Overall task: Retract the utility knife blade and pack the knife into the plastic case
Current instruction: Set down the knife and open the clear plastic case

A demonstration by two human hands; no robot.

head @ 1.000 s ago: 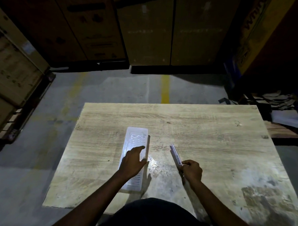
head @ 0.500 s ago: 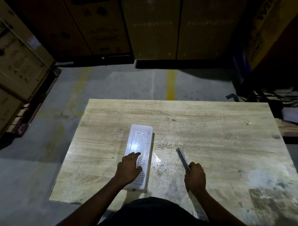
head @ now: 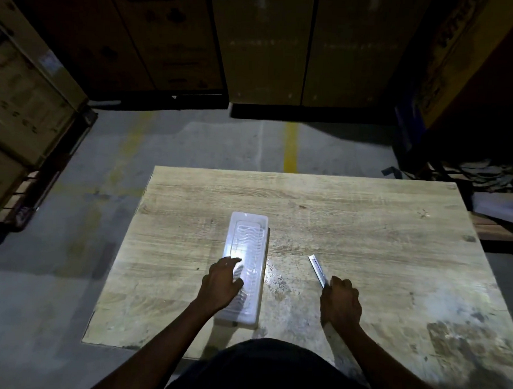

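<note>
On the wooden table (head: 351, 216), left hand (head: 222, 284) rests flat on plastic case (head: 247, 247); right hand (head: 340, 305) fist-grips utility knife (head: 316, 266).

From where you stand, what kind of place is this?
Probably a warehouse or stockroom. Tall stacked cardboard cartons line the far wall, a painted yellow line marks the bare concrete floor, and the work happens at a plain wooden table.

The plastic case (head: 244, 267) is a long, translucent white box with a ribbed, wavy top, lying flat and lengthwise near-to-far at the table's near middle. To its right, well apart, the utility knife (head: 317, 269) shows a slim silvery length pointing far-left; its handle end is hidden in a fist.
</note>
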